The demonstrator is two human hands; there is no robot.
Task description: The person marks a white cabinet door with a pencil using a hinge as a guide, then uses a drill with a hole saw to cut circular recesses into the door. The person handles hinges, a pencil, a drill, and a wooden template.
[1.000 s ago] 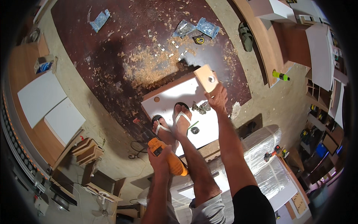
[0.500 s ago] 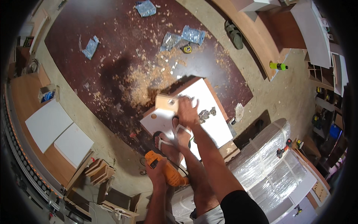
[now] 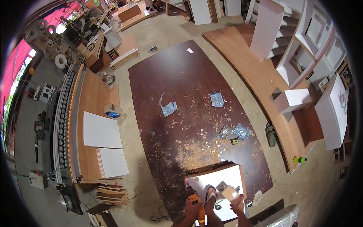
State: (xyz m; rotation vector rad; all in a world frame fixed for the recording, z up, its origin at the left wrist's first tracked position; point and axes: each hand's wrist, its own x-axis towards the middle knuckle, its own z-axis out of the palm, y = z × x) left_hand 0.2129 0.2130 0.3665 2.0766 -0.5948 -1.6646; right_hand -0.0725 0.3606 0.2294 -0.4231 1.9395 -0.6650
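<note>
My left hand (image 3: 191, 208) is wrapped round an orange power drill (image 3: 194, 198), whose nose points to the far left part of a white panel (image 3: 207, 177). My right hand (image 3: 237, 204) grips a light wooden block (image 3: 229, 193) with a bright spot on its face, tilted over the panel's right side. Beside the block a metal hinge (image 3: 237, 188) shows in part. A round tan mark (image 3: 197, 179) lies near the panel's far left. My foot in a sandal (image 3: 210, 193) rests on the panel between both hands.
The panel lies on a dark red board (image 3: 170, 79) strewn with wood shavings (image 3: 193, 153). Clear plastic bags (image 3: 217, 99) and a yellow-black tape measure (image 3: 235, 141) lie farther off. White panels (image 3: 102, 130) are stacked at left; a wooden board (image 3: 261, 68) with cabinet parts runs along the right.
The view has tilted up and now takes in more of the workshop. My right hand has lifted the wooden block off the panel. The drill in my left hand has come over the panel's left side.
</note>
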